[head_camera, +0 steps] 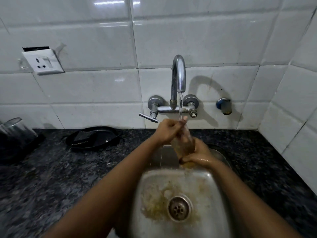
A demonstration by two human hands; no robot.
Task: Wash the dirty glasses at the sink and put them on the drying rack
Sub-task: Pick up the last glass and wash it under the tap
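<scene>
I see right hand [199, 156] grasping glass [184, 143] base | left hand [167, 132] fingers inside it | under tap [178, 74] water

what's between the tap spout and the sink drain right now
In the head view, a stream of water falls from the tap spout onto the glass, held by the left hand and right hand above the drain.

Left grip [167, 133] and right grip [197, 154] both clenched.
</scene>
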